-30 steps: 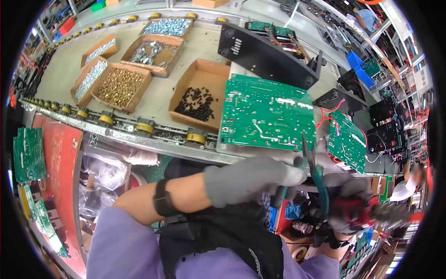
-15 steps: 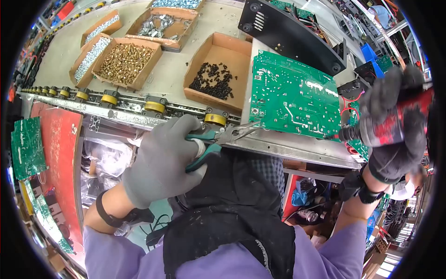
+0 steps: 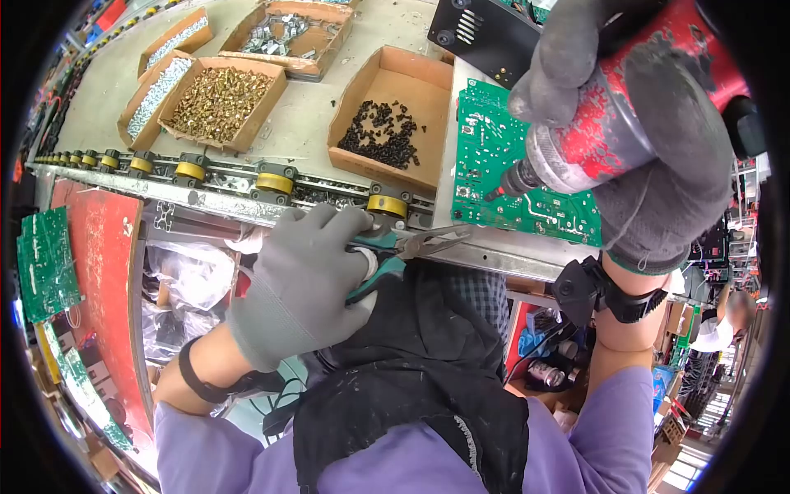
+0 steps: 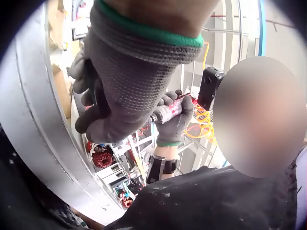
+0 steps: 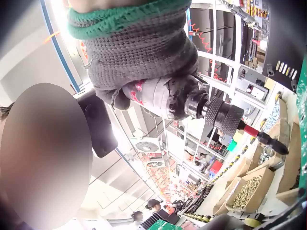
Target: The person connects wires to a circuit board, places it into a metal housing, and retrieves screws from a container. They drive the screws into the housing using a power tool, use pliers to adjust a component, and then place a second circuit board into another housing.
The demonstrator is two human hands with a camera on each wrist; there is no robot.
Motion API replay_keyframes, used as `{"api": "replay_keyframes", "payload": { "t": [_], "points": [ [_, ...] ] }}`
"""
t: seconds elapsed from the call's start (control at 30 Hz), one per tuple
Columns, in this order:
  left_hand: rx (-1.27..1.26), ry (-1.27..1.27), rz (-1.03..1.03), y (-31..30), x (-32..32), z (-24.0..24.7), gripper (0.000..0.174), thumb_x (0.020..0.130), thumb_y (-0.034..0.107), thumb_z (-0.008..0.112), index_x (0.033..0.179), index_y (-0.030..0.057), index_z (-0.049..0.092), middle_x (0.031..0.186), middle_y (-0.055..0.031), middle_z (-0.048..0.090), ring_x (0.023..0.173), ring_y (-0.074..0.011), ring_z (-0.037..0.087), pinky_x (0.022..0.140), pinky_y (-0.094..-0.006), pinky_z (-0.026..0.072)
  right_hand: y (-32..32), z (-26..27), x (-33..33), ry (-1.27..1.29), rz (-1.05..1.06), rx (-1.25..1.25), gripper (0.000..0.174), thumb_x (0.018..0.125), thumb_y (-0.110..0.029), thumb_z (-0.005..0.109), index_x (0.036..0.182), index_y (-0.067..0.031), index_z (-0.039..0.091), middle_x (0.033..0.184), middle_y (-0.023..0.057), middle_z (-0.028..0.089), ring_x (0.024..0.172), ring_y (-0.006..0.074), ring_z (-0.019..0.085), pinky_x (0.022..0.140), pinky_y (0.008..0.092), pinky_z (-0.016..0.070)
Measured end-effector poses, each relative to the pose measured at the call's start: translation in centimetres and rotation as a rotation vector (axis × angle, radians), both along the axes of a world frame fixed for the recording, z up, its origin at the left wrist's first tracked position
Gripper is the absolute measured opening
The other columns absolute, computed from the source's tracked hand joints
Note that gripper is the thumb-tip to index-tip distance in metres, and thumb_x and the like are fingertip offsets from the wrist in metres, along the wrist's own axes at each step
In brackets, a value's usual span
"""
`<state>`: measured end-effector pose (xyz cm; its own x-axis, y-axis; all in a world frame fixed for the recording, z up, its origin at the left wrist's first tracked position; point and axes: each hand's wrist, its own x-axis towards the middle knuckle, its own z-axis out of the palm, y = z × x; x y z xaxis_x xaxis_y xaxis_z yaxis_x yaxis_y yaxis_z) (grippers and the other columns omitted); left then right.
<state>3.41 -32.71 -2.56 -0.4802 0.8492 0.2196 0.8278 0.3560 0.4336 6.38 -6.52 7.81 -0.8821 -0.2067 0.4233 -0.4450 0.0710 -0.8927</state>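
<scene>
My gloved left hand [image 3: 300,284] grips long-nosed pliers [image 3: 403,245] by their teal handles. The pliers' tips point right, beside the near left corner of a green circuit board [image 3: 485,148]. Over that board, my gloved right hand [image 3: 679,123] holds a worn red power screwdriver [image 3: 605,123]. Its bit comes down at the board's near left part, the tip overlapping the board in the head view. The right wrist view shows the chuck [image 5: 223,116] and the dark bit [image 5: 273,143] clearly. In the left wrist view, the left glove [image 4: 129,76] covers most of the pliers.
A cardboard box of black screws [image 3: 432,86] stands left of the board, with boxes of brass-coloured screws [image 3: 216,103] and metal clips [image 3: 325,62] farther left. Behind the board is a black panel [image 3: 494,41]. A roller rail [image 3: 274,179] edges the bench.
My left hand has moved left with the pliers, away from the right side. The right hand has lifted the screwdriver and brought it from the board's right edge to its near left part.
</scene>
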Motion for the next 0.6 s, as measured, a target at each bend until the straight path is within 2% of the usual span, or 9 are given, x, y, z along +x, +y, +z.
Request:
{"api": "replay_keyframes", "payload": {
  "t": [0.1,0.17,0.27,0.6],
  "points": [
    [0.032,0.009,0.017,0.4,0.2,-0.9,0.024,0.059,0.016,0.077,0.076,0.0066,0.064,0.102,-0.0097,0.062,0.086,-0.0289,0.059,0.072,-0.0395,0.0444,-0.6,-0.6,-2.1,0.011,-0.02,0.033,0.042,0.089,-0.02,0.057,0.121,0.003,0.044,0.088,0.0115,0.055,0.073,0.0176,0.055,0.062,0.029,0.0471],
    [0.052,0.166,-0.013,0.2,-0.6,-1.4,0.028,0.056,0.018,0.079,0.076,0.0071,0.062,0.1,-0.0081,0.062,0.085,-0.0271,0.058,0.071,-0.0402,0.0437,0.4,-0.9,-1.2,0.015,-0.031,0.054,0.041,0.089,-0.02,0.057,0.12,0.0029,0.045,0.087,0.0115,0.055,0.072,0.0177,0.055,0.062,0.0289,0.0471],
    [0.034,0.27,-0.115,0.3,-3.0,-1.9,0.031,0.053,0.018,0.08,0.075,0.0076,0.061,0.098,-0.0065,0.062,0.083,-0.0256,0.058,0.071,-0.0405,0.0432,-2.2,-1.9,-1.5,0.02,-0.037,0.082,0.04,0.089,-0.02,0.057,0.119,0.0028,0.045,0.086,0.0115,0.056,0.072,0.0178,0.055,0.062,0.0288,0.0471],
    [0.14,0.203,-0.205,0.6,-5.1,-3.1,0.028,0.055,0.016,0.08,0.078,0.0094,0.064,0.094,-0.006,0.063,0.076,-0.0263,0.057,0.067,-0.0392,0.0407,-2.6,-3.6,-2.2,0.05,-0.088,0.167,0.036,0.088,-0.02,0.057,0.114,0.0025,0.045,0.082,0.0117,0.058,0.07,0.0181,0.057,0.06,0.0284,0.0473]
  ]
}}
